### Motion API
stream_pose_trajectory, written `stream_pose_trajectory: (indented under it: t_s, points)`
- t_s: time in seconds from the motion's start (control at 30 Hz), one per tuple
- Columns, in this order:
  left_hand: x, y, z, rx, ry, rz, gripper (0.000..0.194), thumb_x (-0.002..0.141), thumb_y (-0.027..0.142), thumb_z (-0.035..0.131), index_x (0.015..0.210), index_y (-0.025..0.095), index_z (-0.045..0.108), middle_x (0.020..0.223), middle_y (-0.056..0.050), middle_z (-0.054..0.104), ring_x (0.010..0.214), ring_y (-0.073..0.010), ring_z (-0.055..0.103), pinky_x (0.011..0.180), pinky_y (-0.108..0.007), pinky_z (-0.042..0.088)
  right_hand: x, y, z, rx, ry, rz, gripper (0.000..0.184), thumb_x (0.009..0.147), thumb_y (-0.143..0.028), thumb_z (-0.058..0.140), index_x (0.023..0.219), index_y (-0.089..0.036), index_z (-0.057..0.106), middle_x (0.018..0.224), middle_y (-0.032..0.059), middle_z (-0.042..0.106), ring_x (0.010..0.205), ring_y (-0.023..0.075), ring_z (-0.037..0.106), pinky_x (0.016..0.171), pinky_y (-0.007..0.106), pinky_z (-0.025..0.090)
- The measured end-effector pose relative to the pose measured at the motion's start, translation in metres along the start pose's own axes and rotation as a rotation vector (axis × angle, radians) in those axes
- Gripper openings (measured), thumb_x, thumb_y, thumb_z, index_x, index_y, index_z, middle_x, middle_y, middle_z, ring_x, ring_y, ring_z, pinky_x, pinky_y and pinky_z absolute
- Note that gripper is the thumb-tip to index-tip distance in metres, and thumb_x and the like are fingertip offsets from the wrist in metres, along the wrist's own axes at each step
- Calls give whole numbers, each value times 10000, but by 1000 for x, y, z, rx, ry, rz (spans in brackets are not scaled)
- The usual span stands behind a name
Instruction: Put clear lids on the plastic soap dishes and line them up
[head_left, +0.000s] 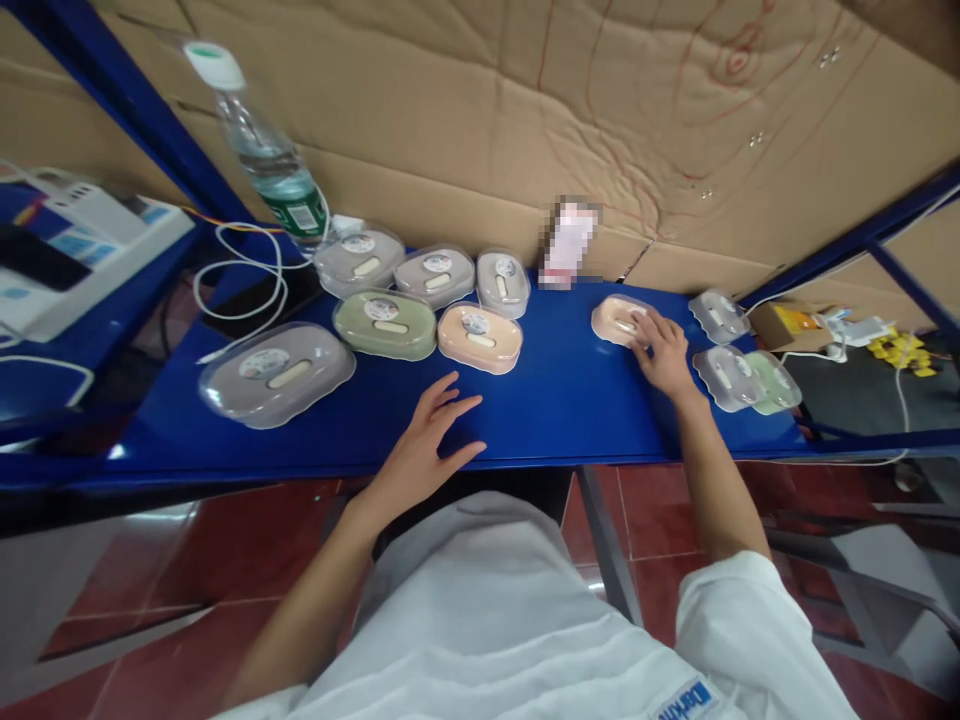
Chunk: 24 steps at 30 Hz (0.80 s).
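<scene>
My left hand (435, 435) lies flat on the blue table (555, 400) near its front edge, fingers spread, holding nothing. My right hand (664, 355) reaches to a peach soap box (613, 318) at the right; its fingertips rest on the box's near right edge. Whether those fingers grip it is unclear. To the left sit several lidded soap boxes: a grey one (276, 373), a green one (385, 323), a peach one (480, 337), and three grey ones behind, such as (435, 274).
Three more boxes (739, 375) lie at the table's right end. A water bottle (262, 150) leans at the back left beside white cables (247, 270). Cardboard (525, 110) lines the back. A blurred card (568, 243) stands against it.
</scene>
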<state>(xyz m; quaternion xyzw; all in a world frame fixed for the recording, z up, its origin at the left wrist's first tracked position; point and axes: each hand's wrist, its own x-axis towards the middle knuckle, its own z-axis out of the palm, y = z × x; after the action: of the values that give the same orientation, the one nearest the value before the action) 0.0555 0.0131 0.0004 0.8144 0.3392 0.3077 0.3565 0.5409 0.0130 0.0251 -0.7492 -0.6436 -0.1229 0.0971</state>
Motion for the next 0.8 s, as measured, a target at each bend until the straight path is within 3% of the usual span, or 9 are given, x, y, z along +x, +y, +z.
stream_pose_trajectory:
  t_s: [0.1,0.17,0.3,0.37,0.43,0.5,0.6,0.7,0.8]
  points:
    - [0,1,1,30,4,2,490,1034,402,684,1502,350,547,1743,-83,289,1460,-302,563,1234,-577,507,26,16,3,3,15,30,743,1057,-555,429,1684,-163,353,1735,215,371,1564,380,391,1207,586,396]
    - [1,2,1,48,7,-6,457,1047,406,662,1488,340,561,1735,-86,307,1440,-296,577,1225,-573,518,22,30,0,-4,100,148,796,1059,-619,410,1701,-159,308,1729,234,370,1572,395,377,1211,614,370]
    - [2,5,1,60,10,-28,416,1060,414,635,1463,321,585,1715,-92,348,1425,-295,585,1218,-577,522,-29,64,-8,-49,233,466,888,1034,-725,391,1607,-52,477,1588,385,474,1468,519,427,1144,746,286]
    - [3,6,2,59,6,-43,403,1063,418,627,1451,312,596,1706,-95,365,1420,-298,589,1220,-583,517,-61,72,-12,-54,233,518,947,1007,-756,419,1552,11,530,1525,450,491,1405,566,448,1085,780,279]
    - [4,6,3,59,6,-53,394,1063,423,622,1439,309,607,1694,-96,386,1413,-299,597,1220,-581,516,-88,67,-17,-48,207,496,905,995,-746,474,1534,-26,574,1508,422,531,1369,559,477,1061,764,305]
    - [4,6,5,59,8,-51,384,1063,425,616,1429,309,618,1677,-95,415,1405,-295,607,1225,-574,512,-108,46,-26,-37,177,401,788,1000,-700,534,1536,-127,602,1523,340,570,1363,531,499,1062,738,336]
    - [4,7,6,85,3,-37,374,1066,429,606,1420,313,632,1628,-90,486,1447,-297,577,1248,-564,487,-121,-7,-43,59,61,86,648,1025,-602,594,1575,-262,561,1592,217,561,1430,479,491,1095,699,382]
    - [3,10,6,119,-15,-59,424,1067,434,598,1478,328,590,1607,-81,515,1501,-295,524,1272,-559,456,-116,-67,-57,269,-73,-216,638,1042,-528,630,1625,-319,477,1659,150,511,1518,404,467,1174,636,392]
    - [1,13,3,124,-53,-73,570,1039,450,651,1576,356,485,1668,-84,446,1548,-305,466,1287,-565,429,-103,-121,-61,376,-123,-407,589,1070,-441,618,1631,-344,465,1662,116,520,1549,364,458,1213,615,382]
